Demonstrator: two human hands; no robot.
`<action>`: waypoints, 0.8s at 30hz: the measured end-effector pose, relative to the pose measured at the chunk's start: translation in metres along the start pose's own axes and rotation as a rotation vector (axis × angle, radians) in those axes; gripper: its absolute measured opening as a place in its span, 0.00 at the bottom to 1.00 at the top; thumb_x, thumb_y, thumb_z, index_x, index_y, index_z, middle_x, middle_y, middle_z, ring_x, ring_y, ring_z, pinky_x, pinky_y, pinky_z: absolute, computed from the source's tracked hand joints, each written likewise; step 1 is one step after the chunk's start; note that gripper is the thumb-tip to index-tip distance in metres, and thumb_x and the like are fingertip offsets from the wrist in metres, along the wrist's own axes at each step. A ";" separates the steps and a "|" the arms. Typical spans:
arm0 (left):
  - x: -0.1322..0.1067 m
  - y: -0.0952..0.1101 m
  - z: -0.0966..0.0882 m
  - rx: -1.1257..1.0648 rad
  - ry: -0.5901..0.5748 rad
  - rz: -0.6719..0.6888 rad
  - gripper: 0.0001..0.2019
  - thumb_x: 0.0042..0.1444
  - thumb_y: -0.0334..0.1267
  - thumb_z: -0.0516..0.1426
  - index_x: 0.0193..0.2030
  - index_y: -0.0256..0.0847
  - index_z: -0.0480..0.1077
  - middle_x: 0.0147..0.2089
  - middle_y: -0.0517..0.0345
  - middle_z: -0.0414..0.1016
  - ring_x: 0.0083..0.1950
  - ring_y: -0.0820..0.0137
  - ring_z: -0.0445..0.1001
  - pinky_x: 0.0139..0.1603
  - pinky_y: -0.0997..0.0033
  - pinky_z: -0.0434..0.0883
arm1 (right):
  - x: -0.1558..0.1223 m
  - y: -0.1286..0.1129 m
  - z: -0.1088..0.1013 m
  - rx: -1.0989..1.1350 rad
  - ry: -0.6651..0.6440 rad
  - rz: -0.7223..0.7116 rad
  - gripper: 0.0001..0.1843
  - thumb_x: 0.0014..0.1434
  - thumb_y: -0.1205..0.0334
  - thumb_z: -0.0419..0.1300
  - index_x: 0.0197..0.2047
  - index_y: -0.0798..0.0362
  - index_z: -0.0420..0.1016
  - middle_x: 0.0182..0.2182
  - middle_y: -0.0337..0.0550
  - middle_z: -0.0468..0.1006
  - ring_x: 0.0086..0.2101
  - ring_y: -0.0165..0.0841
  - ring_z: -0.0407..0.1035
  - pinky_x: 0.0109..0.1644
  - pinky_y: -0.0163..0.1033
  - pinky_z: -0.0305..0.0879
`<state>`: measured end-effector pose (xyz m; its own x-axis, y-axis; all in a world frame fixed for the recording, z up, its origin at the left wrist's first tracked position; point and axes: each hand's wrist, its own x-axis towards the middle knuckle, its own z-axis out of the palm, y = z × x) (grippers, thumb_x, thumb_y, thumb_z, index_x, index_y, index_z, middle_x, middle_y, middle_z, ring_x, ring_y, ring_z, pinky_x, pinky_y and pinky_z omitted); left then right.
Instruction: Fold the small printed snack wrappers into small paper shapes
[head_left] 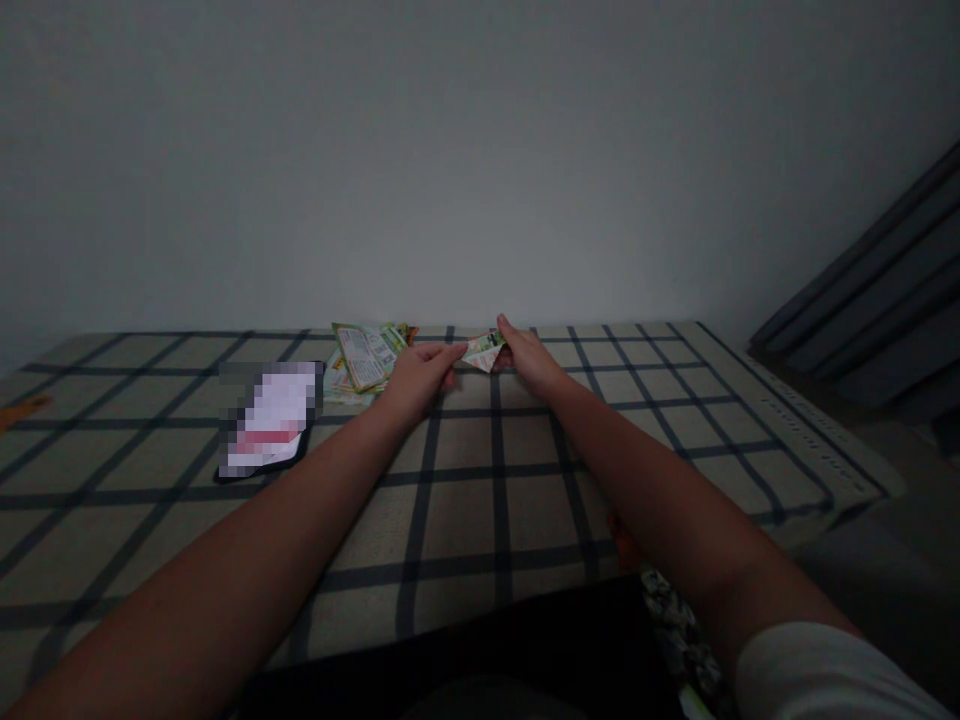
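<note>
Just below the centre of the frame, the left hand [422, 376] and right hand [528, 358] are pinching opposite ends of a folded printed paper [484, 349], its long axis running left to right between them, neither hand lying nearer.

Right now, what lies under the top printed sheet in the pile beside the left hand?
Other printed sheets stick out beneath the top sheet, over the checked cloth. What its middle covers cannot be seen.

2 hands [420, 376] [531, 364] hold a folded printed paper [484, 350].
</note>
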<state>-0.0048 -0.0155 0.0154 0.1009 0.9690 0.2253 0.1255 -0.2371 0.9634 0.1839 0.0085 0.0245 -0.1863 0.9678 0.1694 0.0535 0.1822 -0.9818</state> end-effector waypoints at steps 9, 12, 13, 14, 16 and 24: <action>0.004 -0.003 0.005 -0.295 -0.083 0.057 0.24 0.57 0.61 0.60 0.25 0.41 0.70 0.19 0.61 0.64 0.20 0.73 0.61 0.22 0.71 0.58 | -0.003 0.005 0.013 -0.107 -0.076 -0.085 0.42 0.65 0.23 0.44 0.25 0.53 0.73 0.20 0.41 0.73 0.24 0.29 0.68 0.33 0.35 0.66; 0.001 -0.002 0.006 -0.210 -0.138 0.034 0.29 0.59 0.66 0.56 0.22 0.42 0.67 0.17 0.60 0.63 0.20 0.72 0.62 0.23 0.70 0.60 | -0.007 0.003 0.016 -0.156 -0.033 -0.139 0.42 0.65 0.23 0.43 0.25 0.52 0.72 0.20 0.40 0.72 0.24 0.29 0.67 0.33 0.35 0.65; 0.000 -0.001 0.005 -0.150 -0.126 0.029 0.31 0.60 0.67 0.54 0.21 0.42 0.66 0.17 0.60 0.63 0.20 0.72 0.62 0.23 0.69 0.60 | -0.009 0.001 0.016 -0.168 -0.021 -0.145 0.41 0.65 0.23 0.44 0.24 0.52 0.72 0.20 0.40 0.71 0.24 0.28 0.66 0.33 0.35 0.64; -0.002 0.000 0.004 -0.079 -0.089 0.028 0.33 0.62 0.68 0.52 0.19 0.43 0.65 0.16 0.59 0.62 0.19 0.71 0.61 0.23 0.69 0.59 | -0.010 0.000 0.017 -0.170 -0.015 -0.148 0.41 0.65 0.23 0.45 0.24 0.52 0.71 0.20 0.39 0.70 0.24 0.28 0.66 0.33 0.35 0.64; -0.005 0.003 0.001 0.073 -0.071 0.088 0.32 0.65 0.65 0.51 0.19 0.43 0.65 0.17 0.59 0.63 0.20 0.71 0.61 0.25 0.68 0.59 | -0.012 -0.003 0.017 -0.152 -0.020 -0.134 0.40 0.64 0.23 0.47 0.24 0.52 0.70 0.20 0.39 0.70 0.24 0.28 0.65 0.32 0.35 0.63; -0.017 0.013 -0.004 0.344 -0.002 0.295 0.29 0.69 0.57 0.48 0.20 0.42 0.65 0.18 0.60 0.64 0.24 0.69 0.64 0.28 0.68 0.58 | -0.006 -0.002 0.015 0.012 -0.149 -0.027 0.34 0.57 0.27 0.60 0.25 0.53 0.72 0.20 0.37 0.70 0.22 0.27 0.63 0.28 0.35 0.60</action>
<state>-0.0090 -0.0350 0.0246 0.1836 0.8565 0.4824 0.4121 -0.5126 0.7532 0.1703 -0.0001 0.0242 -0.3311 0.9259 0.1818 0.0348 0.2045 -0.9782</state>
